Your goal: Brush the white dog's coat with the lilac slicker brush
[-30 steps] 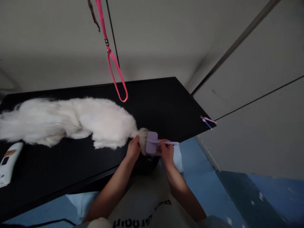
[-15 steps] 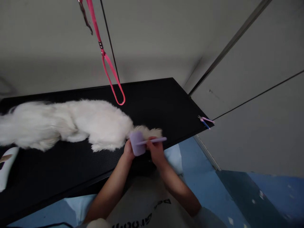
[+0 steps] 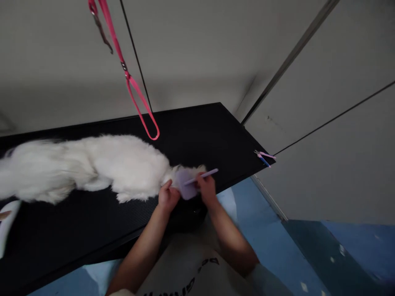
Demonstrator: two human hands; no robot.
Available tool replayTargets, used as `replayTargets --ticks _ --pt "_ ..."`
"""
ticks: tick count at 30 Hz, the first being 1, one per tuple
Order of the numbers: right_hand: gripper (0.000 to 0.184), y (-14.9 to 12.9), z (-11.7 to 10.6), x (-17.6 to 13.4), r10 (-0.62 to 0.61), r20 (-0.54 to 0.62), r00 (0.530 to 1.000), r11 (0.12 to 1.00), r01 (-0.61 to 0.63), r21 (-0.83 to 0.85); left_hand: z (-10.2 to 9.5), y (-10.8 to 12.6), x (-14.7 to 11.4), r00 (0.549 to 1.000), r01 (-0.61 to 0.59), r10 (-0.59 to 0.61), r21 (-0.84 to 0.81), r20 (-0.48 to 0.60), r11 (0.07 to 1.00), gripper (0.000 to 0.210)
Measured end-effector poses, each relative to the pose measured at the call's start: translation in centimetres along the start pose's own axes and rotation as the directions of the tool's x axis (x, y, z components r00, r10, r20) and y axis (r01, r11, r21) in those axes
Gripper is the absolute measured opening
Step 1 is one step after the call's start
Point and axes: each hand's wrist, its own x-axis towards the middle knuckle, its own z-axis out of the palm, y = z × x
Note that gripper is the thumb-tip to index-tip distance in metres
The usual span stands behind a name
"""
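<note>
Over one tail (image 3: 174, 170), one brush (image 3: 186, 189)

So there's 1 white, fluffy-coated dog (image 3: 123, 162) stretched flat from the left edge to about mid-frame, legs toward the bottom, left end kinda blurry. Its cream-white, long-haired tail (image 3: 175, 169) pokes out to the right, just below center. Over that sits 1 pale purple brush (image 3: 187, 183) with a flat, rectangular head and a thin, straight handle angled up to the right. Brush head's pretty motion-blurred, so can't tell how deep the bristles sit.
</note>
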Motion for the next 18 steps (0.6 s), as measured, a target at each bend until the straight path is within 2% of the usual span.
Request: replayTargets --ticks 2,4,5,6,7,8,9,10,11,12,14,16,18 --pt "0.018 -0.8 -2.0 1.9 -0.031 -0.09 0.995 0.999 0.027 -0.041 0.1 -0.1 0.1 0.999 -0.032 0.032 -0.05 0.014 0.998 0.037" --pt "0.021 -1.8 -4.2 3.0 -0.154 -0.265 0.952 0.985 0.125 -0.123 0.2 -0.2 0.3 0.997 -0.075 0.077 -0.075 0.015 0.994 0.039" --pt "0.021 -2.1 -4.7 3.0 -0.197 -0.317 0.928 0.977 0.159 -0.141 0.2 -0.3 0.3 0.997 -0.079 0.08 -0.078 0.006 0.994 0.039" --pt "0.02 -2.2 -4.6 2.7 -0.213 -0.323 0.922 0.975 0.178 -0.135 0.3 -0.3 0.3 0.998 -0.065 0.065 -0.074 -0.007 0.995 0.038" --pt "0.019 -2.1 -4.0 2.2 -0.2 -0.291 0.936 0.979 0.178 -0.1 0.3 -0.3 0.3 0.999 -0.04 0.039 -0.062 -0.025 0.997 0.036" --pt "0.018 -1.9 -3.1 1.6 -0.143 -0.163 0.976 0.989 0.137 -0.046 0.3 -0.2 0.2 0.999 -0.009 0.007 -0.043 -0.046 0.999 0.035" --pt "0.018 -1.5 -2.2 1.2 -0.108 -0.07 0.992 0.994 0.106 -0.031 0.3 -0.1 0.1 0.998 0.02 -0.021 -0.021 -0.065 1.0 0.034" --pt "0.019 -1.2 -1.7 1.1 -0.088 -0.014 0.996 0.996 0.087 -0.032 0.4 0.0 0.0 0.997 0.037 -0.037 -0.003 -0.073 0.999 0.034" --pt "0.019 -1.0 -1.6 1.2 -0.056 -0.014 0.998 0.998 0.055 -0.039 0.3 0.1 -0.1 0.997 0.041 -0.04 0.008 -0.067 0.999 0.034" --pt "0.02 -0.9 -2.1 1.5 -0.05 -0.042 0.998 0.998 0.049 -0.039 0.3 0.2 -0.2 0.998 0.034 -0.034 0.009 -0.047 0.999 0.035" --pt "0.021 -1.3 -4.2 2.3 -0.092 -0.186 0.978 0.995 0.081 -0.066 0.0 0.2 -0.1 1.0 0.022 -0.022 -0.011 0.012 1.0 0.037" --pt "0.02 -2.0 -5.9 2.2 -0.217 -0.363 0.906 0.975 0.184 -0.124 -0.4 0.0 0.2 0.998 0.037 -0.036 -0.025 0.056 0.999 0.037" --pt "0.016 -2.1 -5.6 1.1 -0.297 -0.358 0.885 0.955 0.273 -0.116 -0.7 -0.4 0.6 0.994 0.073 -0.072 -0.007 0.076 0.997 0.036"
